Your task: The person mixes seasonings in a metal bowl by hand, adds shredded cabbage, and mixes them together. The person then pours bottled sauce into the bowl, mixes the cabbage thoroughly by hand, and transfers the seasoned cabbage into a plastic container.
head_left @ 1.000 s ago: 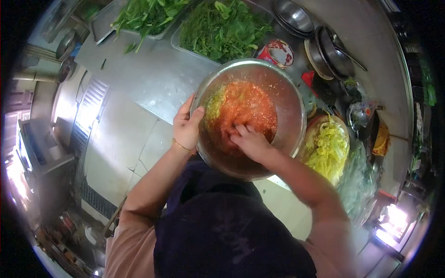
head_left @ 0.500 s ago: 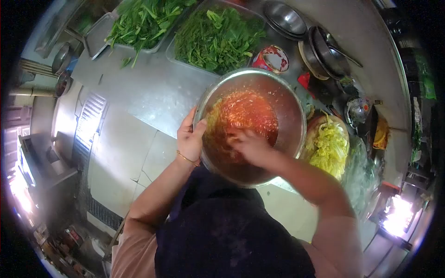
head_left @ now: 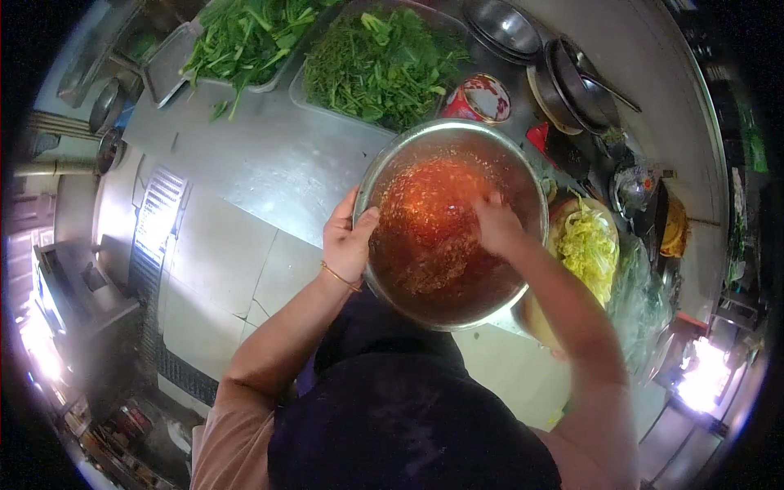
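I see left hand (head_left: 349, 237) clamped on metal bowl (head_left: 527, 175) at its left rim, thumb over edge; bowl is in front of dark apron (head_left: 408, 408), by counter (head_left: 286, 163); right hand (head_left: 500, 229) inside, at right of red mixture (head_left: 433, 204), fingers blurred, can't tell opening or grasp; since half a second ago, right hand shifted rightward; mixture's yellow-green patch gone.

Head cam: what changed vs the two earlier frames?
The right hand moved right and up in view, to the right side of the metal bowl. The yellow-green patch at left is gone; the mixture there looks red-brown. Nothing visibly grabbed or released. Unchanged: left hand on the rim.
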A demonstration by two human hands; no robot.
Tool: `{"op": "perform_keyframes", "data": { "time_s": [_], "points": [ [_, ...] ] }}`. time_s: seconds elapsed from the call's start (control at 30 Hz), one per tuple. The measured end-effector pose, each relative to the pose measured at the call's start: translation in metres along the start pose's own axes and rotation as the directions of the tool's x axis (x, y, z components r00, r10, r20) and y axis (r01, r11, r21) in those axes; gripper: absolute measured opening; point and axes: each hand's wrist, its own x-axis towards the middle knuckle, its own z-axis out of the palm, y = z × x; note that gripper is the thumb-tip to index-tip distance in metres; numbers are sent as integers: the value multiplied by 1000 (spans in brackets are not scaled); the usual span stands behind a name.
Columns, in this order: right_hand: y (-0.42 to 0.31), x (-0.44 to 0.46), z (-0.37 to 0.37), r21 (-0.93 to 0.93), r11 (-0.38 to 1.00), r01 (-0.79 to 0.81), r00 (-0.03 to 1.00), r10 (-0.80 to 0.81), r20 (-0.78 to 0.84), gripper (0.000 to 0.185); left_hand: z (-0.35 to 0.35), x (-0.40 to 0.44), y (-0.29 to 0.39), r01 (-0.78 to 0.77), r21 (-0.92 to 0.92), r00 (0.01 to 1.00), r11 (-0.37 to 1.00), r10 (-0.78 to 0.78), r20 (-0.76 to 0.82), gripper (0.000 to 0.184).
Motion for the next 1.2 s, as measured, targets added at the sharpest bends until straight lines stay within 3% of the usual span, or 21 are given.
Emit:
{"op": "perform_keyframes", "data": {
  "time_s": [0.07, 0.13, 0.23, 0.27, 0.33, 0.4, 0.5, 0.53, 0.6, 0.63, 0.67, 0.7, 0.8, 0.87, 0.93, 1.03, 1.1, 1.2],
  "points": [
    [-17, 49, -2, 106, 994, -16, 995, 27, -97, 43, 4, 3, -1, 8, -2, 1000, 1000, -8, -2, 41],
    [-84, 18, -10, -47, 989, 142, 982, -146, -117, 45, 7, 6, -5, 20, 1, 999, 1000, -20, -43, 41],
    [-54, -30, 54, -30, 868, 496, 846, -491, -206, 47, 5, 5, -1, 16, 3, 1000, 1000, -16, -4, 42],
    [-34, -34, 46, 90, 952, 292, 944, -272, -186, 47, 8, 7, 2, 32, -1, 999, 999, -32, 2, 42],
    [0, -28, 21, 291, 947, -135, 986, 158, -55, 45, 11, 3, 5, 64, -7, 998, 998, -64, -21, 41],
    [-4, 13, -1, 265, 960, -94, 990, 118, -77, 43, 13, 3, -2, 83, -14, 997, 996, -83, -6, 42],
    [-70, 15, -3, 71, 997, 42, 987, -30, -155, 42, 27, 6, -2, 63, -52, 998, 997, -65, -24, 40],
    [-82, 1, 3, -3, 991, 133, 991, -133, 21, 43, 29, 5, -1, 66, -68, 997, 996, -68, -28, 39],
    [-47, -36, 49, -94, 890, 446, 844, -454, -287, 42, 26, 8, -5, 88, -87, 996, 992, -88, 3, 36],
    [-20, -26, 57, 118, 969, 215, 974, -204, -95, 43, 25, 8, -7, 107, -103, 994, 989, -106, 16, 35],
    [9, -14, 59, 264, 962, -62, 988, 22, 152, 44, 24, 8, -8, 121, -123, 993, 985, -120, 17, 33],
    [35, -15, 59, -104, 994, 18, 999, -21, -32, 47, 25, 6, -8, 138, -116, 990, 984, -137, 16, 32],
    [15, 18, 2, 191, 975, -117, 984, 139, -108, 48, 34, 9, -10, 171, -100, 985, 980, -168, 34, 28],
    [-31, 37, 2, 123, 992, -9, 975, 36, -219, 46, 38, 9, -18, 176, -122, 984, 977, -173, 34, 27],
    [-55, -10, 5, 46, 976, 211, 977, -209, -52, 42, 37, 9, -16, 194, -155, 981, 969, -187, 58, 26],
    [4, -45, 42, 134, 962, 236, 967, -246, 60, 40, 40, 10, -13, 189, -156, 981, 970, -178, 82, 26],
    [56, -14, 50, 142, 972, -189, 982, 185, 42, 40, 37, 11, -14, 169, -129, 983, 977, -156, 101, 27],
    [32, 29, 2, 301, 938, -174, 975, 207, -82, 40, 41, 11, -17, 172, -63, 984, 983, -169, 58, 27]
  ]
}}
